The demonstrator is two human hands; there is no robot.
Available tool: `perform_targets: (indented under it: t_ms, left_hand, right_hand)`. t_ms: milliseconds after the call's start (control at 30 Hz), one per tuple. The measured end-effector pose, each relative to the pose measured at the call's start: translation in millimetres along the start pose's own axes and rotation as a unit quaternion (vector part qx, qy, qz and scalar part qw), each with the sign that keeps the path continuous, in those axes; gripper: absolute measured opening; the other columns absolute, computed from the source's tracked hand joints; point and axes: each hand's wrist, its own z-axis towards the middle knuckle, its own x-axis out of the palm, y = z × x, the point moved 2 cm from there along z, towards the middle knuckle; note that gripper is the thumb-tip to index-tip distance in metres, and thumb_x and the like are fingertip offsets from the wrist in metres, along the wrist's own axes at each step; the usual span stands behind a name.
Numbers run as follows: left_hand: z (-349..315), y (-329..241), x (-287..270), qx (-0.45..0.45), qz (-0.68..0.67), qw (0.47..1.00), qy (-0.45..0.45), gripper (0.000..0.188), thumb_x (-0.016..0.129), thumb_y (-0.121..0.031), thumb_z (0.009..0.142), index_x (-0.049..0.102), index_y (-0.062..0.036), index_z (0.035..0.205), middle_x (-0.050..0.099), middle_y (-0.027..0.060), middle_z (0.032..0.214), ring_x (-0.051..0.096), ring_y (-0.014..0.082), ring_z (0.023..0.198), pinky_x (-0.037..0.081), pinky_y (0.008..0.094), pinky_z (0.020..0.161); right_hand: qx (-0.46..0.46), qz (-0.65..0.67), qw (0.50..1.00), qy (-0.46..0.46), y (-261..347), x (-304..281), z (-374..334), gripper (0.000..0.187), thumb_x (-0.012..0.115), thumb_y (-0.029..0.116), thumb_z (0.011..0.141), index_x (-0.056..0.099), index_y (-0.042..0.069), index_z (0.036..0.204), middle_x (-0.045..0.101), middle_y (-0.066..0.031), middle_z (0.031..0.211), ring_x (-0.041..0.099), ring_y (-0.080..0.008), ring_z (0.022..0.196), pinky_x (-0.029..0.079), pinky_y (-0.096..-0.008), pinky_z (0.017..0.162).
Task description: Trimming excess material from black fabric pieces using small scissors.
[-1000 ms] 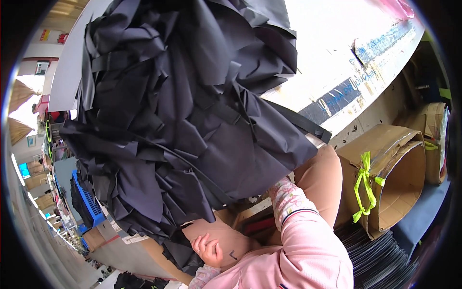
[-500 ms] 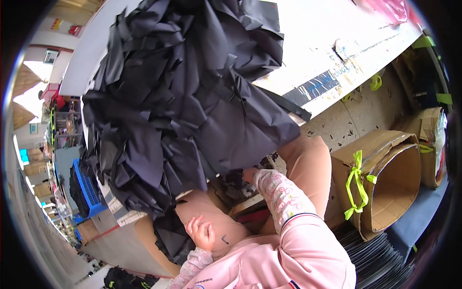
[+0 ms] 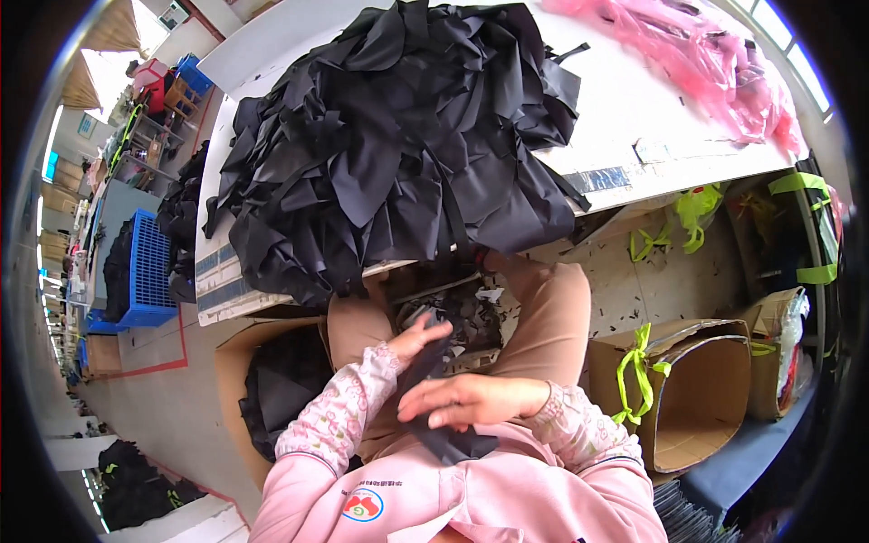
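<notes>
Over my lap lies a strip-like piece of black sheet material point(image 3: 453, 445), partly hidden by my hands. My left hand point(image 3: 418, 339) is at its upper end, fingers stretched out over it. Lower down, my right hand point(image 3: 475, 398) reaches across the same piece with its fingers extended and thumb apart; whether a fingertip touches it is unclear. In front of me a large heap of black sheet pieces point(image 3: 398, 136) covers much of the white table point(image 3: 625, 172) and hangs over its near edge.
An open cardboard box point(image 3: 237, 362) with black pieces stands by my left leg. On the right sits another cardboard box point(image 3: 674, 362) with yellow-green ties. Pink plastic point(image 3: 706, 72) lies at the table's far right. A blue crate point(image 3: 152, 267) stands left; scraps litter the floor.
My right hand has come back from under the table edge to my lap. My left hand has lifted off my thigh. A black piece now lies between them, and the view has shifted.
</notes>
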Motion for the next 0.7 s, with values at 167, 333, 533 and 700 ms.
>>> perform_targets:
  t_ms: [167, 333, 533, 700]
  left_hand:
    - [18.9, 63.3, 8.1, 0.067, 0.124, 0.988, 0.070, 0.079, 0.073, -0.004, 0.073, 0.035, -0.0037, 0.143, 0.053, 0.0125, 0.128, 0.054, 0.0225, 0.114, 0.042, 0.0301, 0.098]
    - [-59.5, -18.2, 19.4, 0.223, -0.221, 0.946, 0.083, 0.061, 0.050, 0.013, 0.082, 0.043, -0.0111, 0.138, 0.058, 0.0114, 0.123, 0.062, 0.0251, 0.105, 0.052, 0.0379, 0.093]
    - [-141.5, -78.4, 15.9, 0.358, -0.236, 0.900, 0.082, 0.055, 0.049, 0.017, 0.079, 0.051, -0.0095, 0.127, 0.062, 0.0071, 0.116, 0.063, 0.0193, 0.102, 0.052, 0.0342, 0.090]
    - [-166.0, -85.8, 30.1, 0.437, -0.104, 0.887, 0.102, 0.046, 0.053, 0.014, 0.080, 0.053, -0.0081, 0.121, 0.061, 0.0037, 0.111, 0.060, 0.0142, 0.102, 0.047, 0.0287, 0.092]
  right_hand:
    - [-0.070, -0.019, 0.995, 0.067, -17.2, 48.0, 11.5, 0.033, 0.049, 0.014, 0.099, 0.051, -0.002, 0.127, 0.047, -0.0108, 0.129, 0.054, -0.0161, 0.100, 0.048, -0.0248, 0.078]
    - [-0.051, -0.096, 0.994, -0.003, -15.0, 32.6, -13.3, 0.026, 0.051, 0.014, 0.098, 0.059, -0.002, 0.118, 0.061, -0.0120, 0.115, 0.057, -0.0210, 0.107, 0.044, -0.0328, 0.093]
    - [0.034, -0.073, 0.865, -0.496, -38.6, -13.9, -33.2, 0.023, 0.053, 0.019, 0.099, 0.061, 0.000, 0.110, 0.068, -0.0054, 0.092, 0.048, -0.0029, 0.056, 0.044, -0.0217, 0.052]
    - [-0.103, 0.282, 0.824, -0.480, -16.3, -11.8, -1.2, 0.019, 0.055, 0.021, 0.098, 0.056, 0.006, 0.109, 0.063, -0.0004, 0.074, 0.036, -0.0011, 0.045, 0.034, -0.0209, 0.040]
